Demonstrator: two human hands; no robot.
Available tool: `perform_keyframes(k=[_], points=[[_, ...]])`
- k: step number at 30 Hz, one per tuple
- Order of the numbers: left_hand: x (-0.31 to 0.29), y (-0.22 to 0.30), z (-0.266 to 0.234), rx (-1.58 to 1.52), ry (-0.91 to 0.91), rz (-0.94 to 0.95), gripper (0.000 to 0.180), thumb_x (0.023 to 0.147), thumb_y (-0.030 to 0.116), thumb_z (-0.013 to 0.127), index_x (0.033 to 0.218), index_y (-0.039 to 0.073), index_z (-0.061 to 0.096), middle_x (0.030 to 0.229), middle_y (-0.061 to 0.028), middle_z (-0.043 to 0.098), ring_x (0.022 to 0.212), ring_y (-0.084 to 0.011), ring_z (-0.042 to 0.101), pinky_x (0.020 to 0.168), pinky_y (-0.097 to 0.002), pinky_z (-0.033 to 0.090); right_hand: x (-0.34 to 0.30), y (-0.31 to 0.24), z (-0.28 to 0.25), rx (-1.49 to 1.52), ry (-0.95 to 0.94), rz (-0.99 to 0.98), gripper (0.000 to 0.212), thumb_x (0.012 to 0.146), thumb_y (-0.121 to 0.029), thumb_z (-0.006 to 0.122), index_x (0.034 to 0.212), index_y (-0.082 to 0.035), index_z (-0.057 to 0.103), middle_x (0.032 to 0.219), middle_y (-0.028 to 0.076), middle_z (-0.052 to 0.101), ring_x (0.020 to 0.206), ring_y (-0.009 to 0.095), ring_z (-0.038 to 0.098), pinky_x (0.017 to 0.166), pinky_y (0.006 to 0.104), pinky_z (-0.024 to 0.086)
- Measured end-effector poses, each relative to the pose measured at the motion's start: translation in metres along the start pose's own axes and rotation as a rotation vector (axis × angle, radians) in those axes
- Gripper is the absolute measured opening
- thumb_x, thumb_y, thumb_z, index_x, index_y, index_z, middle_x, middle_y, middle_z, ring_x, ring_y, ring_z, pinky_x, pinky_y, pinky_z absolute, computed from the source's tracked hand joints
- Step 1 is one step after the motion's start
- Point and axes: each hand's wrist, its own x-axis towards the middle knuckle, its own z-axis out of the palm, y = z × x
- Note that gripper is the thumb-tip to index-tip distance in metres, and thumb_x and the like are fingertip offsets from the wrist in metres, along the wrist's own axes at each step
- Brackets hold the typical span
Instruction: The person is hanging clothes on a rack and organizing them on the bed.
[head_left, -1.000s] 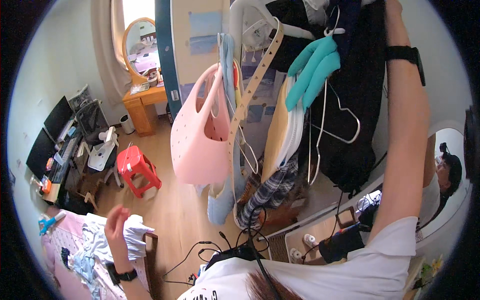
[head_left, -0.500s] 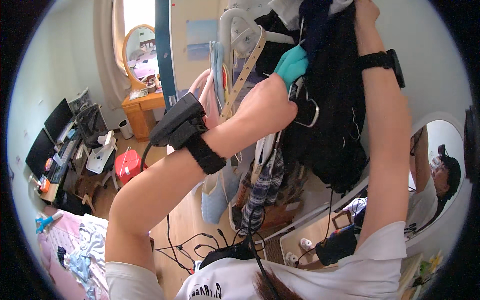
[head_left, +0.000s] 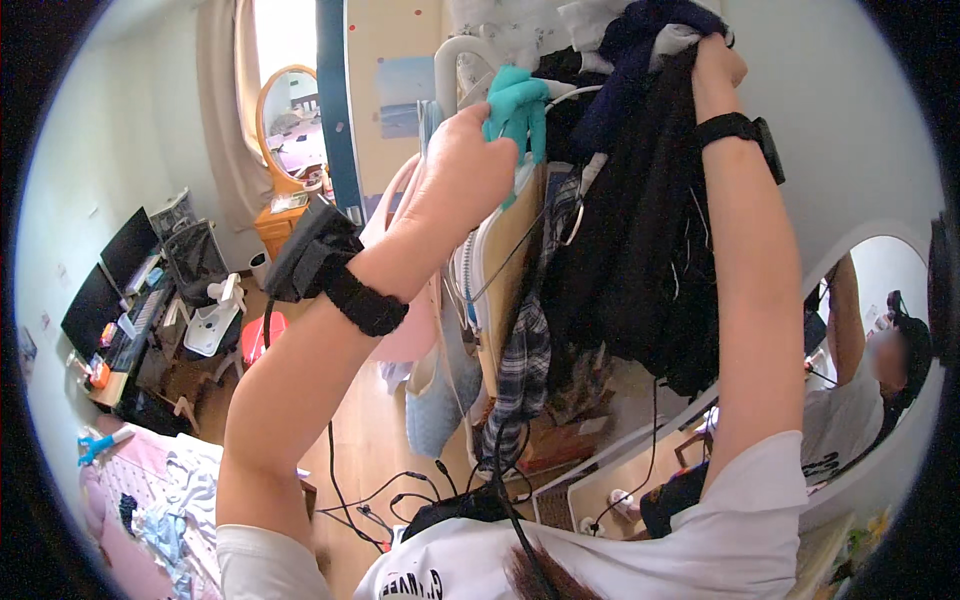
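My left hand [head_left: 470, 160] is closed on a teal glove-like piece of fabric [head_left: 517, 100], which bunches up above the knuckles beside the white rack [head_left: 455, 58]. Higher up on the right, my right hand [head_left: 718, 72] grips the top of the hanging dark clothes, its fingertips partly hidden. Below it a long black garment [head_left: 630, 260] hangs with thin white cords on it. A navy cloth [head_left: 622, 115] lies against its upper part. Under my left wrist hang a tan bag with a zip [head_left: 492, 265] and a plaid cloth [head_left: 525, 360].
A pink bag [head_left: 408, 335] and a pale blue textured bag [head_left: 430, 415] hang near my left forearm. Black cables [head_left: 400, 495] trail over the wooden floor. On the right stands a round-topped mirror [head_left: 880, 300]. A desk with monitors [head_left: 130, 250] is far left.
My left hand has moved left with the teal fabric, away from the black garment. The tan zipped bag shows more. My right hand sits lower in the picture, still gripping.
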Motion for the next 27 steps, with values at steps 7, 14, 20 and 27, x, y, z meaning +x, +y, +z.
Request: perform_keyframes(k=[7,14,20,27], points=[[0.023,-0.015,0.028,0.338,-0.165,0.006,0.038,0.077,0.010,0.051,0.113,0.002,0.056,0.097,-0.0244,0.065,0.090,-0.0404,0.064,0.076,-0.0436,0.052,0.054,-0.037,-0.001,0.189,-0.033,-0.358,0.053,0.078,-0.032,0.060,0.099,0.016,0.059,0.099,0.028,0.064,0.093,0.037,0.062,0.081,0.0403,0.047],[0.019,-0.038,0.066,0.358,-0.338,0.072,0.044,0.079,0.008,0.049,0.117,-0.013,0.046,0.095,-0.0312,0.062,0.096,-0.0417,0.061,0.083,-0.0465,0.049,0.054,-0.052,0.011,0.200,-0.139,-0.515,0.045,0.081,-0.028,0.056,0.098,0.014,0.060,0.095,0.026,0.065,0.089,0.034,0.062,0.077,0.0393,0.047],[0.015,-0.037,0.050,0.255,-0.388,-0.125,0.050,0.077,0.012,0.053,0.121,-0.012,0.046,0.089,-0.0297,0.064,0.094,-0.0408,0.062,0.082,-0.0447,0.049,0.034,-0.040,0.014,0.183,-0.204,-0.538,0.039,0.084,-0.024,0.053,0.098,0.012,0.061,0.091,0.025,0.065,0.085,0.032,0.063,0.073,0.0385,0.047],[0.055,0.014,0.011,-0.639,-0.367,0.030,0.068,0.088,0.050,0.056,0.132,0.000,0.045,0.110,-0.0178,0.064,0.088,-0.0271,0.066,0.080,-0.0359,0.052,-0.022,-0.042,0.003,0.262,-0.342,-0.604,0.033,0.087,-0.019,0.049,0.098,0.010,0.062,0.086,0.023,0.066,0.080,0.029,0.063,0.068,0.0375,0.048]])
